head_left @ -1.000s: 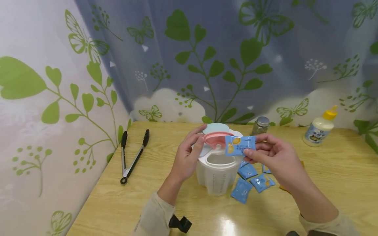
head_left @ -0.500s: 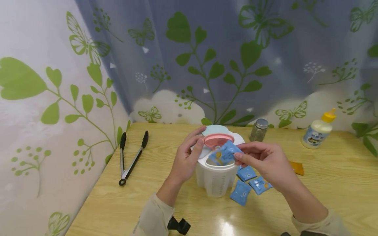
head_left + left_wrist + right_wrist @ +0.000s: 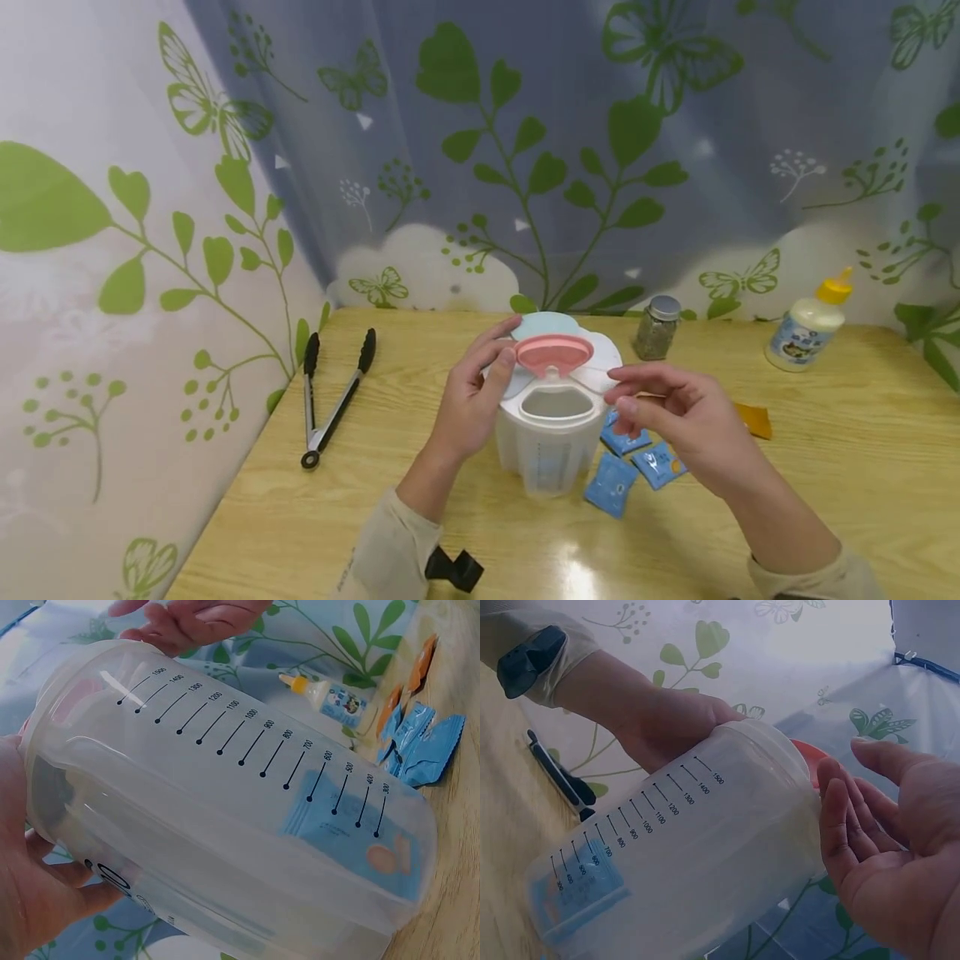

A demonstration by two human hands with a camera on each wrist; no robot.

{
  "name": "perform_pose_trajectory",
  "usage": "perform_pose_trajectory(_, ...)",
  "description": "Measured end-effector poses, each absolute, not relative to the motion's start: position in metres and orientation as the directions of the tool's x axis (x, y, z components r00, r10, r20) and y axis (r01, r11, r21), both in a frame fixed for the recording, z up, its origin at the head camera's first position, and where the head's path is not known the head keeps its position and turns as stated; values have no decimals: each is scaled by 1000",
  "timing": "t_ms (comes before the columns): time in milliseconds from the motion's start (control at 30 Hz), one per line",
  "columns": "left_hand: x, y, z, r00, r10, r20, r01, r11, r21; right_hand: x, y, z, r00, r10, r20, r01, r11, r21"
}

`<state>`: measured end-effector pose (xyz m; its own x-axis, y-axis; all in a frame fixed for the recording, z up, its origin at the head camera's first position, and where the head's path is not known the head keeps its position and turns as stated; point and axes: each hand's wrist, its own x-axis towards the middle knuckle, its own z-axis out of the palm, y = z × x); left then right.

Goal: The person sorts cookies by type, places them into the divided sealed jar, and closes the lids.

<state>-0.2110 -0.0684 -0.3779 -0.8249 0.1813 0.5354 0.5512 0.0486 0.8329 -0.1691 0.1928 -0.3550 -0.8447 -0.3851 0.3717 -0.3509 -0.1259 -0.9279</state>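
A translucent storage container [image 3: 543, 462] with a multi-part white lid and volume marks stands on the table. Its pink flap [image 3: 555, 352] is raised, leaving one opening uncovered. My left hand [image 3: 472, 404] grips the lid's left side, thumb against the pink flap. Just right of the opening is my right hand [image 3: 693, 425], fingers loosely bent with nothing between them. In both wrist views a blue snack packet [image 3: 352, 847] shows through the wall, at the container's bottom. Several more blue snack packets [image 3: 611, 485] lie on the table to the container's right, partly hidden by the right hand.
Black-tipped tongs [image 3: 337, 421] lie spread at the left. A small glass jar [image 3: 657, 332] with a grey lid stands behind the container. A yellow-capped bottle [image 3: 802, 333] is at the back right. An orange packet [image 3: 755, 421] lies beyond the right hand.
My right hand has lowered a blue snack packet into the opening and let go of it. The packet now shows inside the container. My left hand has kept its grip.
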Motion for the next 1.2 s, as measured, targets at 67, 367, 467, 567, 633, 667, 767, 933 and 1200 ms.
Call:
perform_pose_trajectory(67, -212, -70, -378, -821, 180, 541, 557, 50, 829, -169, 197, -358, -847, -392, 358, -332, -137, -933)
perform_pose_trajectory(367, -207, -65, -382, -815, 181, 551, 564, 28, 825, -164, 224, -384, -877, -451, 169, -185, -10, -983)
perform_pose_trajectory(467, -208, -65, -380, -814, 187, 551, 565, 29, 825, -164, 229, -397, -866, -491, 94, -123, 27, -992)
perform_pose_trajectory(567, -209, -66, -378, -813, 184, 553, 567, 32, 823, -166, 232, -410, -845, -534, -3, -44, 75, -996)
perform_pose_trajectory(633, -210, -66, -378, -811, 182, 556, 570, 30, 821, -166, 233, -420, -828, -557, -70, 1, 122, -993)
perform_pose_trajectory(667, -210, -66, -378, -811, 183, 556, 570, 27, 821, -166, 234, -426, -815, -574, -84, 10, 132, -991)
perform_pose_trajectory(767, -210, -66, -379, -813, 185, 552, 566, 25, 824, -164, 238, -444, -786, -607, -117, 43, 136, -990)
perform_pose_trajectory(933, -211, -67, -379, -817, 180, 547, 563, 43, 826, -167, 238, -463, -794, -591, -143, 99, 106, -989)
perform_pose_trajectory(1200, -210, -70, -377, -827, 183, 531, 549, 62, 833, -170, 231, -473, -831, -508, -227, 151, 187, -971)
